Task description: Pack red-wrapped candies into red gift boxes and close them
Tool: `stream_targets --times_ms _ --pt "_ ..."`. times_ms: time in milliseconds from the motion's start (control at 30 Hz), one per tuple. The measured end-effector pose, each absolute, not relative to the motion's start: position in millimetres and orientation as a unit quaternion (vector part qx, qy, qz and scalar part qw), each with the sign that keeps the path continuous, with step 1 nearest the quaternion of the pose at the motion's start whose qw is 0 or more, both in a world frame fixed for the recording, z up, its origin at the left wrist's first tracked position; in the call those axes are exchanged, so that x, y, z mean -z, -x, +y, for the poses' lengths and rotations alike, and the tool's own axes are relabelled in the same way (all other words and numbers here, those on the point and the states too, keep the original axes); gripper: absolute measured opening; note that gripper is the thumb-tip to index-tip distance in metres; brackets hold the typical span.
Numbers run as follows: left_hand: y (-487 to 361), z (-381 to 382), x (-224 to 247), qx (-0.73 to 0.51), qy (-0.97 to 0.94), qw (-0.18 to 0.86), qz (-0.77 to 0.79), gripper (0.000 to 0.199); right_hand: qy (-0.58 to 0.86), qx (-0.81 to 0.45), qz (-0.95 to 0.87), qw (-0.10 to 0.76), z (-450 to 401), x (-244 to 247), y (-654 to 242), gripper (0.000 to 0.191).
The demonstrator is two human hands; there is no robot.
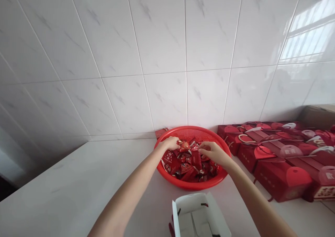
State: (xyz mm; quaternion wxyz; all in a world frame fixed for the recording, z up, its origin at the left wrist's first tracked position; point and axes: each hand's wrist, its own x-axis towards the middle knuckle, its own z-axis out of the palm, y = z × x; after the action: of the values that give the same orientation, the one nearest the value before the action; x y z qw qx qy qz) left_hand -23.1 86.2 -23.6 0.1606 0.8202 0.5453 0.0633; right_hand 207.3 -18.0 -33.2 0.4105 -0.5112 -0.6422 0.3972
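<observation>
A red plastic basket (192, 185) with a perforated wall holds many small red candy packets (186, 168). Reaching in from the left, my left hand (171, 143) has its fingers closed at the edge of a red packet with a gold pattern (184, 146). My right hand (213, 152) comes in over the right side, thumb and forefinger pinched at the top of a plain dark red packet (196, 159). In front of the basket stands an open box (217, 209), white inside, with pale blocks at its bottom and dark cord ends through its walls.
Rows of red gift boxes (284, 181) with heart-shaped flaps and rope handles fill the right side. A brown carton (316, 116) sits behind them. A red item (161, 132) shows behind the basket. The white tabletop (104, 174) meets a tiled wall (164, 101).
</observation>
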Motion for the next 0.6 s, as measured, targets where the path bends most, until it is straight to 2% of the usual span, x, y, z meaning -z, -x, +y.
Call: stream_targets --times_ms 133,333,500,600 --pt "29 94 33 -0.089 -0.819 0.232 0.517 0.027 0.503 -0.433 -0.628 0.406 -17 33 -208 0.008" --pt "34 83 24 -0.23 -0.805 0.357 0.415 0.041 0.518 -0.431 -0.617 0.407 -20 30 -209 0.009" --pt "28 71 12 -0.299 -0.785 0.428 0.334 0.046 0.492 -0.42 -0.64 0.415 -19 31 -210 0.03" --pt "25 65 10 -0.311 -0.775 0.44 0.33 0.061 0.475 -0.416 -0.659 0.408 -18 31 -211 0.043"
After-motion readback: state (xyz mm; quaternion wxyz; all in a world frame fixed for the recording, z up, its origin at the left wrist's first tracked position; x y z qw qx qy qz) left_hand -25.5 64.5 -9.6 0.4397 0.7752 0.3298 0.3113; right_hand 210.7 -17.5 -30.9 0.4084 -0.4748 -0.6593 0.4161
